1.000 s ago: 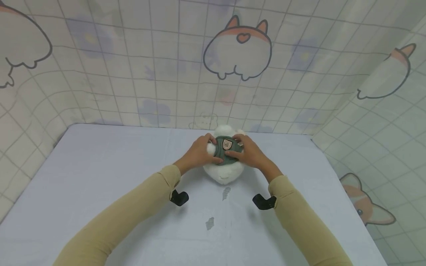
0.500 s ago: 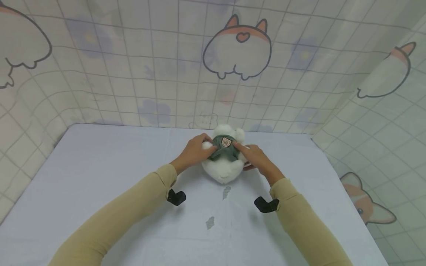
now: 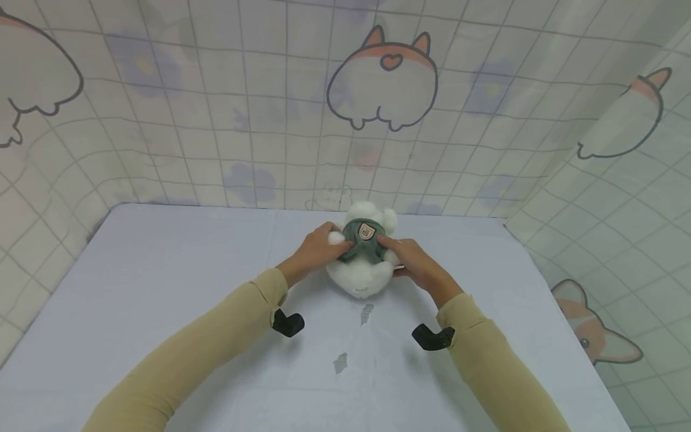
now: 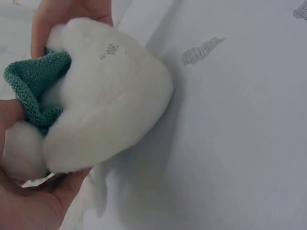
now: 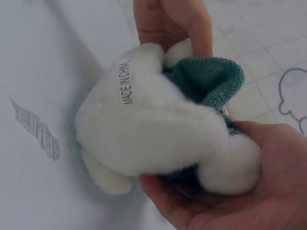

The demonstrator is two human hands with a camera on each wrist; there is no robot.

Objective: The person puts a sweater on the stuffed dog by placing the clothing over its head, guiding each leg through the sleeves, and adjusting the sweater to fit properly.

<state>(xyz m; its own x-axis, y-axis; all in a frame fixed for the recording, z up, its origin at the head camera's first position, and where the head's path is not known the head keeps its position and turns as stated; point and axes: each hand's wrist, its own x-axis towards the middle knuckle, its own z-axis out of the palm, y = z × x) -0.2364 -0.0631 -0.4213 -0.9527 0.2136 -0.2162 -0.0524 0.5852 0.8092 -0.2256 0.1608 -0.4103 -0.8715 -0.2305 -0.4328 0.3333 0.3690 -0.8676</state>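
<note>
A white plush toy (image 3: 360, 281) in a green knitted sweater (image 3: 363, 251) with a shield-shaped badge (image 3: 366, 231) is held at the far middle of the table. My left hand (image 3: 313, 248) grips its left side, thumb on the sweater and fingers beneath. On the opposite side my right hand (image 3: 418, 263) holds it the same way, with the fingers mostly hidden. The sweater's lower edge gapes away from the fur in the right wrist view. There, the toy's white bottom (image 5: 139, 120) shows printed "MADE IN CHINA" lettering (image 5: 126, 82).
The toy is on or close over a table (image 3: 216, 360) covered in pale cloth, with two grey marks (image 3: 366, 314) in front of the toy. Close behind it rises a cloth backdrop (image 3: 270, 144) with a grid and corgi prints. Black wrist mounts (image 3: 288, 323) hang below both sleeves.
Both hands have shifted from the sweater's front to the toy's sides, thumbs on the sweater. The sweater's lower edge sits higher, baring more white fur. Over the last half second little moved.
</note>
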